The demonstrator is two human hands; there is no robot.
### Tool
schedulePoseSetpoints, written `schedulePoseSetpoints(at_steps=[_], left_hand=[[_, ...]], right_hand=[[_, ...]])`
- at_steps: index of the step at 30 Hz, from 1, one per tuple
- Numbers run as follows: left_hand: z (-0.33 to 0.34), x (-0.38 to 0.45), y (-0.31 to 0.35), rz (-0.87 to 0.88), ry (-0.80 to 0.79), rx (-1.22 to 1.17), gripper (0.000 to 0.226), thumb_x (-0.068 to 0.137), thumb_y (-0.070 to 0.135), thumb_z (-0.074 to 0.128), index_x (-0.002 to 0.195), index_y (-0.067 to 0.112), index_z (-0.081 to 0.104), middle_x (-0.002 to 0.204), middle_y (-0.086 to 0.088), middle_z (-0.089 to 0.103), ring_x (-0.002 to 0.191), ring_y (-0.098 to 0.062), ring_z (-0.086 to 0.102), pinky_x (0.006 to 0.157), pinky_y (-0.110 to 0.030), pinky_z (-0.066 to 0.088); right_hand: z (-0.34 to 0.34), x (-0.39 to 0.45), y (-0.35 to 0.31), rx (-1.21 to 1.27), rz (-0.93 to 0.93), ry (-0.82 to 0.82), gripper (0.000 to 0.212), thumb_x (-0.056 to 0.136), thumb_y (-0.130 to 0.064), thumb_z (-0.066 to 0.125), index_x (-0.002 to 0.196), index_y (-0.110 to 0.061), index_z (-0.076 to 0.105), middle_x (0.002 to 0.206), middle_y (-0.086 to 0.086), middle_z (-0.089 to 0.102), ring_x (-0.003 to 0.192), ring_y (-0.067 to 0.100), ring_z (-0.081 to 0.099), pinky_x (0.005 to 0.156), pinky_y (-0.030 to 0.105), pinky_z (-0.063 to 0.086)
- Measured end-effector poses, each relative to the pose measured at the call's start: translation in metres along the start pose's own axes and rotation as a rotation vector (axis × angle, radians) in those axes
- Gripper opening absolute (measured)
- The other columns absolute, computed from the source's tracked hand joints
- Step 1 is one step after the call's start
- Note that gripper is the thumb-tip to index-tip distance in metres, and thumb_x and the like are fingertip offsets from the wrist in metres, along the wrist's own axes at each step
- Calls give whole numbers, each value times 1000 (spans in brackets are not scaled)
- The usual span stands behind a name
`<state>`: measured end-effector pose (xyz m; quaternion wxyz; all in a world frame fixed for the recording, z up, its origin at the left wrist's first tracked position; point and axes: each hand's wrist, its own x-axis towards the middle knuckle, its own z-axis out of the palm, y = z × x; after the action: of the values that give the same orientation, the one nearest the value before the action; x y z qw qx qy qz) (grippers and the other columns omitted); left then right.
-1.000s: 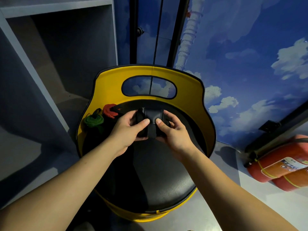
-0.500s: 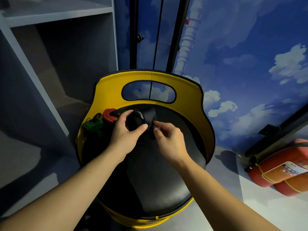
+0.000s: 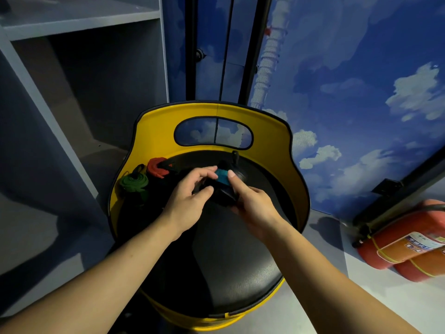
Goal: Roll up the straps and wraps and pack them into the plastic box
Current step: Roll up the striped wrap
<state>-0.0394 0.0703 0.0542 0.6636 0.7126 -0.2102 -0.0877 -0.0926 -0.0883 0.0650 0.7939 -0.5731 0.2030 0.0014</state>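
- Both my hands are over the black seat [image 3: 224,268] of a yellow chair [image 3: 154,131], meeting around one dark wrap [image 3: 222,189].
- My left hand [image 3: 190,201] curls round the wrap's left side: the thumb sits low on its front, the fingers reach over the top.
- My right hand [image 3: 252,206] grips the wrap from the right, the thumb pressed up against a teal patch [image 3: 221,175] on it.
- That teal patch shows between my left fingertips and my right thumb; the wrap around it is black, and the dim light hides how tightly it is wound.
- A small dark loop [image 3: 234,155] stands just beyond my right thumb; whether it belongs to the wrap, I cannot tell.
- Left of my left hand, at the seat's edge against the yellow back, lies a red strap [image 3: 156,167], bunched up.
- Further left and a little nearer me sits a green strap [image 3: 134,183], also bunched, just beside the red one.
- Neither strap touches my hands.
- Far to my left stands a grey shelf [image 3: 81,22].
- Beyond my hands, a wall [image 3: 361,68] painted with blue sky and clouds shows behind the chair and through the cut-out in its back.
- Off to my right, on the floor, lie red extinguishers [image 3: 407,244] tied with a yellow cord.
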Motion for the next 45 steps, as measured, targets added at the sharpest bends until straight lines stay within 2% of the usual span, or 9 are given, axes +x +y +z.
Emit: schedulePoseSetpoints(at_steps=[8,15,18,23,26,32,36,41,45], left_hand=[[-7,3,-14,-199,144,-76,39,91,4,70,116,34,63,126,10,64,114,-8,65,101,-46,54],[-11,-1,-37,-364,-58,-11,46,94,6,67,131,32,62,111,6,75,98,-4,71,84,-24,54],[-11,-5,-50,-431,-70,41,48,91,7,71,129,35,63,112,6,74,102,-11,71,87,-27,54],[-3,-14,-63,-498,-64,82,41,92,5,66,115,38,65,113,12,69,107,-9,65,95,-32,53],[2,-18,-71,-580,-52,59,37,94,13,63,127,28,66,119,7,69,108,-10,64,89,-31,53],[4,-17,-78,-659,35,13,33,102,30,57,135,32,61,108,0,67,99,-23,65,80,-34,55],[4,-18,-84,-687,41,-43,36,101,26,60,137,30,60,116,-2,69,110,-29,66,83,-36,59],[10,-17,-89,-669,62,-28,34,102,27,59,136,29,61,102,-4,67,94,-21,63,90,-42,58],[10,-11,-88,-674,70,-32,33,102,28,59,135,30,62,96,-6,63,86,-22,57,79,-37,52]], right_hand=[[-14,3,5,-153,-119,-74,48,73,-15,87,116,-5,70,110,9,76,105,23,72,89,31,57],[-32,12,36,-353,-207,-126,50,73,0,85,119,-7,67,108,4,76,102,15,71,88,27,56],[-38,17,50,-456,-169,-67,60,68,6,87,122,-9,63,105,-2,74,93,1,70,80,15,52],[-47,23,70,-927,-199,-28,77,62,-14,94,129,-17,58,113,-7,67,94,-4,61,80,3,41],[-49,24,83,-1097,-280,-12,83,58,-26,97,131,-15,59,118,0,59,107,12,58,89,15,43],[-42,31,91,-1117,-290,4,82,56,-34,96,127,-17,59,112,-5,51,98,7,52,78,-3,33],[-43,33,91,-1148,-310,-15,80,56,-37,96,125,-18,60,111,-4,54,101,11,57,87,13,42],[-40,33,89,-1180,-356,-30,72,60,-37,93,122,-16,63,101,-4,53,94,14,58,86,25,49],[-37,35,90,-1168,-283,-30,76,64,-38,91,131,-19,58,111,-3,50,94,8,51,86,14,43]])
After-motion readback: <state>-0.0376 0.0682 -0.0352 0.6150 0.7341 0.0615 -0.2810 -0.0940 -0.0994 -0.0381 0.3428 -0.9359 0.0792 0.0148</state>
